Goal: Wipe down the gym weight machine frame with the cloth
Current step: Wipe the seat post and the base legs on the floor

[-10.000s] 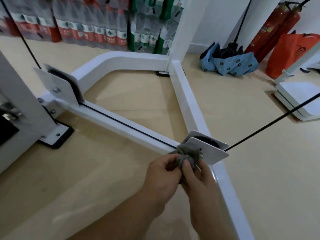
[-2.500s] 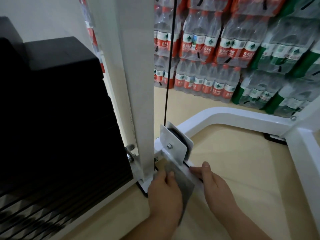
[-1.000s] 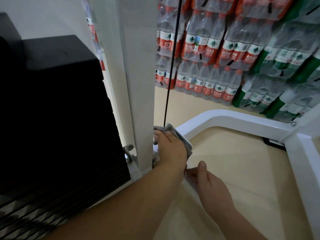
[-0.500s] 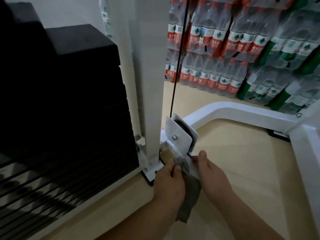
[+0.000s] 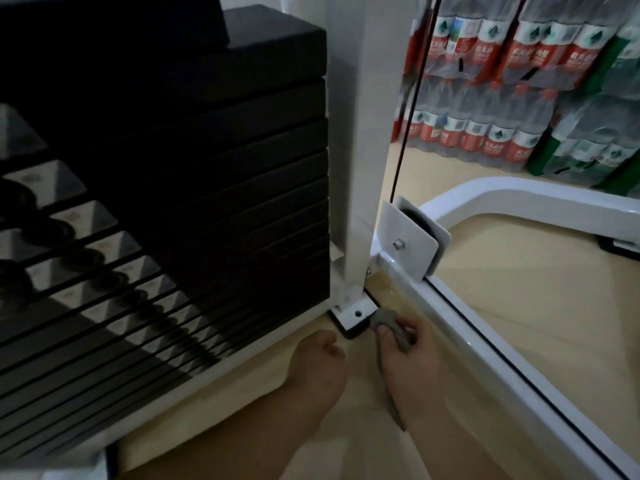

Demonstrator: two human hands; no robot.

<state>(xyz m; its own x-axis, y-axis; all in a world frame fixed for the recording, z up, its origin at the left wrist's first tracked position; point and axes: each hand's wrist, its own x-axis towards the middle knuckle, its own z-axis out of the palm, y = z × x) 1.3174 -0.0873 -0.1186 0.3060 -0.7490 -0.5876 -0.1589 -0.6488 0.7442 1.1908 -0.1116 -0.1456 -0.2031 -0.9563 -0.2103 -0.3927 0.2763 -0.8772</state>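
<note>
The white machine frame has an upright post (image 5: 363,140) bolted to the floor by a white foot bracket (image 5: 353,308), and a low floor rail (image 5: 460,327) running toward me on the right. My right hand (image 5: 412,358) holds a grey cloth (image 5: 384,320) bunched at the fingertips, right beside the foot bracket, between it and the rail. My left hand (image 5: 318,362) rests in a loose fist on the floor just in front of the bracket, holding nothing I can see. A white pulley plate (image 5: 408,242) sits on the rail above the cloth.
A black weight stack (image 5: 194,188) fills the left. A black cable (image 5: 412,98) rises from the pulley, and another runs along the floor rail. Shrink-wrapped packs of bottled water (image 5: 512,98) stand against the far wall. The curved white base tube (image 5: 519,194) bends right. Floor is pale wood.
Both hands dropped from the pulley plate to the foot bracket at the post's base. The cloth passed from my left hand to my right. The view shifted closer to the weight stack.
</note>
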